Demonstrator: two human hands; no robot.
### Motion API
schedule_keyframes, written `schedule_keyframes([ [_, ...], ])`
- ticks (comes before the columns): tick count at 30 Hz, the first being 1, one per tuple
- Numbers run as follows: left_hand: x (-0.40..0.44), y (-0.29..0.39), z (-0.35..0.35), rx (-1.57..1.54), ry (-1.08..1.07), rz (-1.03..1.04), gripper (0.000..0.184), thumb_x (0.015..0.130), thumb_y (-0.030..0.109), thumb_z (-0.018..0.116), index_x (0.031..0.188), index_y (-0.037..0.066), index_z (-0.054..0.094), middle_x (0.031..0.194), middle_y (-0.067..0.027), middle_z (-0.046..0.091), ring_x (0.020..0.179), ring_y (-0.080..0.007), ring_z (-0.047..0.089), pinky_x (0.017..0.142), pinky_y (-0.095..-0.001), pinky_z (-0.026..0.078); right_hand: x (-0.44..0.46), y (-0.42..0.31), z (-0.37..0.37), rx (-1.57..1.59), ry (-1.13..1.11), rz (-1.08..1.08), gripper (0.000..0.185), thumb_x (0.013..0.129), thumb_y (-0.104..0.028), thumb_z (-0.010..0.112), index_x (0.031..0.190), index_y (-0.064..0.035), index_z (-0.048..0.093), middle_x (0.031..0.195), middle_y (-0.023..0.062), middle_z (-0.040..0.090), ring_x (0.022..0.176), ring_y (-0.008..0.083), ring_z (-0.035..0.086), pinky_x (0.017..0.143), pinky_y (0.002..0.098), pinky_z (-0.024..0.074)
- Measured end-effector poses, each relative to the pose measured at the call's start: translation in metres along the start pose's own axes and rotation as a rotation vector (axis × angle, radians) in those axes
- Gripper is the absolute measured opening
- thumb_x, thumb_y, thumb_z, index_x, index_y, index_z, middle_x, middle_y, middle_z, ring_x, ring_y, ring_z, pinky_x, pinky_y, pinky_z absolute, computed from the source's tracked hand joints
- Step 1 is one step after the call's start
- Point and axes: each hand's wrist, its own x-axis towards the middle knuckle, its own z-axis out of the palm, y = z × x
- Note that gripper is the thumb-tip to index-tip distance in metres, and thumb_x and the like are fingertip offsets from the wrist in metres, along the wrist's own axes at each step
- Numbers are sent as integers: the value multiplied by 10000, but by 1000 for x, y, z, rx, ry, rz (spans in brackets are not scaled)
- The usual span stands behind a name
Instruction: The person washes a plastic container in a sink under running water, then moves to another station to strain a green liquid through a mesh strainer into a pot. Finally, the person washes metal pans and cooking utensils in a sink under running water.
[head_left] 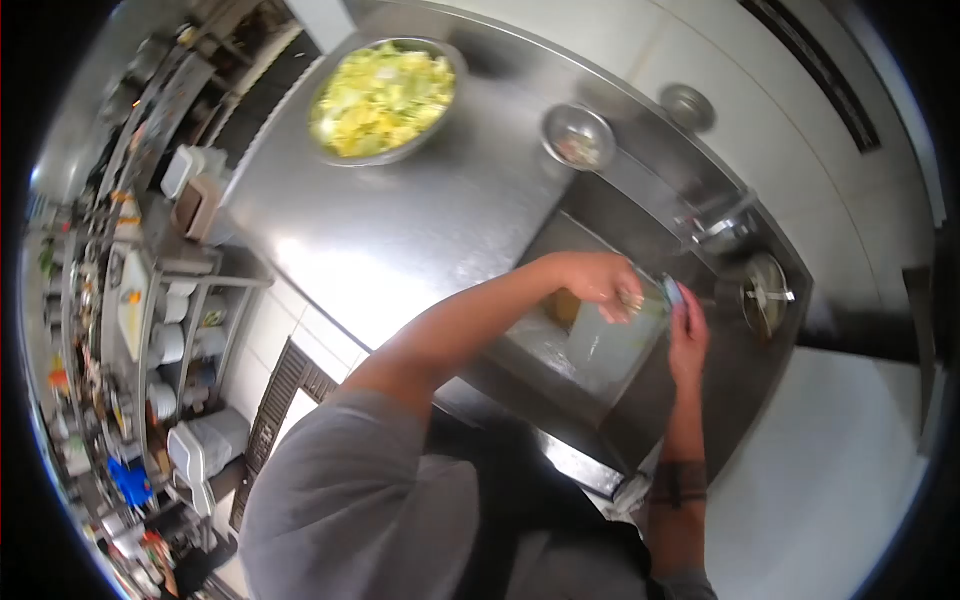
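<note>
Hovering over a rectangular, translucent plastic tub (602, 358) in the grey steel sink (655, 405), the left hand (600, 286) curls its fingers at a small, pale, blurred item (630, 300), though I cannot tell whether its grip is closed on it. The right hand (688, 338), just beside it, grips a thin, pale-blue object (672, 292). On the shiny steel bench (450, 195) stands a round metal bowl (459, 82) of yellow-green chopped leaves (380, 100).

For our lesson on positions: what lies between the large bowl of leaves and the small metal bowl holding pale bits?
In the head view, only bare steel counter lies between the large bowl and the small metal bowl.
</note>
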Motion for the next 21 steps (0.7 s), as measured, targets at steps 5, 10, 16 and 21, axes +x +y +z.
schedule_keyframes([
  [5, 18, 8, -23, 232, -114, 178, 255, 815, 170, 779, 1023, 31, 729, 909, -93, 742, 846, -204, 712, 773, -367, 546, 21, -5, -16, 65, -250, 114, 285, 1021, -166, 593, 1248, -4, 650, 1209, 81, 673, 1129, 173, 598, 1016, 341, 446],
  [10, 23, -1, -33, 332, -154, 244, 294, 767, 173, 793, 1028, 50, 734, 1002, -117, 724, 996, -258, 669, 878, -417, 506, 20, -75, -1, -100, -849, 135, 382, 864, -128, 755, 1212, 0, 665, 1089, 36, 688, 1036, 125, 604, 926, 326, 486],
  [16, -5, -101, -4, 361, 669, 106, 588, 777, 387, 807, 1260, 83, 662, 1340, -163, 617, 1269, -379, 543, 1108, -458, 395, 11, -15, 45, 546, -484, 509, 453, 784, -3, 755, 1224, 3, 646, 1083, 89, 688, 1039, 210, 650, 899, 348, 522],
  [21, -62, -98, 91, -830, 854, -397, 864, 830, 622, 734, 1440, 57, 499, 1439, -201, 541, 1373, -361, 484, 1107, -473, 433, -5, 3, 94, 807, -100, 670, 493, 868, -183, 729, 1286, 40, 591, 1208, 139, 651, 1082, 270, 651, 946, 407, 523],
])
